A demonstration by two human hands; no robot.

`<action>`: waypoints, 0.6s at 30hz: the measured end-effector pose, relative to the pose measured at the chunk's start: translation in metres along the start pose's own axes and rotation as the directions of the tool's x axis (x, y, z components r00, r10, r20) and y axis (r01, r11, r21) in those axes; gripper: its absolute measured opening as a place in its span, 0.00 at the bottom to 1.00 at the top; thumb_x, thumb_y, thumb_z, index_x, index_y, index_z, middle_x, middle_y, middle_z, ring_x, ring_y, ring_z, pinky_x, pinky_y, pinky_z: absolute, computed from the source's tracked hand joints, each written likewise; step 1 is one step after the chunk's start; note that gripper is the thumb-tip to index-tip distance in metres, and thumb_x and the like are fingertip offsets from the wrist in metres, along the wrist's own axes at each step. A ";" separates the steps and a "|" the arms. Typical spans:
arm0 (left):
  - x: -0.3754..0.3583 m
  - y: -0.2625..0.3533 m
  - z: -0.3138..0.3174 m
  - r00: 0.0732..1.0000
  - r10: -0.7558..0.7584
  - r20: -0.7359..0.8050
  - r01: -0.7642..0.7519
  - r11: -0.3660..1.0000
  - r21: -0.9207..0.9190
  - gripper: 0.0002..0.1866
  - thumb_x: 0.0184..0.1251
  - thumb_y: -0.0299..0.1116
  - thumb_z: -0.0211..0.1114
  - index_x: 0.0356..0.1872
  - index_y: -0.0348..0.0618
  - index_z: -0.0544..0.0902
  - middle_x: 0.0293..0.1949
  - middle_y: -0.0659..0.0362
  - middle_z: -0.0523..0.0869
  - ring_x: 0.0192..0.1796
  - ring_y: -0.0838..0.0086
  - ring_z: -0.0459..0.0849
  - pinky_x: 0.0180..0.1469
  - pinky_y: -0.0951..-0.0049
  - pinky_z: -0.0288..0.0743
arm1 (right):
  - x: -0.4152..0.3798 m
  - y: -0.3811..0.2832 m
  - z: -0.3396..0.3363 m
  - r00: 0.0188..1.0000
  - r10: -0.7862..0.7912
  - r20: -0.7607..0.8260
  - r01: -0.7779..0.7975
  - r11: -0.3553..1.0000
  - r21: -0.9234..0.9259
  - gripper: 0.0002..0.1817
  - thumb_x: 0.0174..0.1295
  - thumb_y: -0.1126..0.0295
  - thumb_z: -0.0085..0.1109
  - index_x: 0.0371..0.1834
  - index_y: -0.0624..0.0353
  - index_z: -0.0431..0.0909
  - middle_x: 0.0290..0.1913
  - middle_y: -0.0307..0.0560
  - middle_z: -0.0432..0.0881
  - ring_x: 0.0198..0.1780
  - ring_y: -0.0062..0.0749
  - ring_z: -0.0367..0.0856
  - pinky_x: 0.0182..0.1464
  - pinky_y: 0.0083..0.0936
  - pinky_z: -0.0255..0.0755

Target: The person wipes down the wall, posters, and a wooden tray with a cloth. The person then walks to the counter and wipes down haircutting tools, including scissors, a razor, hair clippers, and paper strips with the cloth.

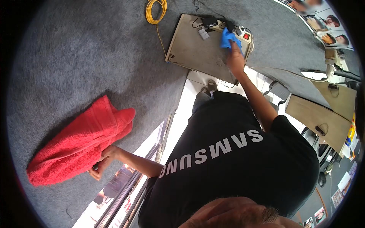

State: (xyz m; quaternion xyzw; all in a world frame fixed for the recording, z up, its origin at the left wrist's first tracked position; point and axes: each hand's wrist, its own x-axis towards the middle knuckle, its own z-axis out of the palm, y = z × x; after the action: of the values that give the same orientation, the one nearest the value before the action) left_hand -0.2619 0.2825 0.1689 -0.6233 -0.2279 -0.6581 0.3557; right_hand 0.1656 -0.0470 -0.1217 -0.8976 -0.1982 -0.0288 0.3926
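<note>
My right hand (236,62), slightly blurred, is closed on a crumpled blue cloth (229,38) over the right end of a worn beige counter top (194,45). The cloth overlaps the counter beside a white power strip (246,37) with a lit red switch. On my left, a bulky red towel (80,144) hangs in folds against a grey textured surface. My left hand (104,161) is at the towel's lower right edge, fingers curled around a small dark thing that I cannot make out.
A black adapter (209,22) and a small white box (203,34) lie on the counter, with cords behind. A coiled yellow cable (156,13) hangs beyond it. More beige counters (317,121) and a dark chair (279,92) stand at right. A metal-framed mirror (131,188) runs below my left arm.
</note>
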 end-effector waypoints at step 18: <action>0.000 0.003 0.000 1.000 0.019 0.001 -0.019 0.995 0.093 0.32 0.81 0.63 0.47 0.49 0.36 0.68 0.46 0.53 0.64 0.49 0.63 0.64 0.55 0.56 0.58 | -0.081 -0.010 -0.013 0.821 -0.381 0.425 0.386 0.919 0.079 0.32 0.58 0.82 0.60 0.70 0.54 0.74 0.77 0.53 0.70 0.81 0.55 0.61 0.82 0.54 0.55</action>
State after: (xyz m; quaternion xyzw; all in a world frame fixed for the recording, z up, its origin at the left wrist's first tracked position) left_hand -0.2596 0.2806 0.1686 -0.6081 -0.2525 -0.6433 0.3905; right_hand 0.0885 -0.0773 -0.1227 -0.8251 -0.4564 0.0913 0.3202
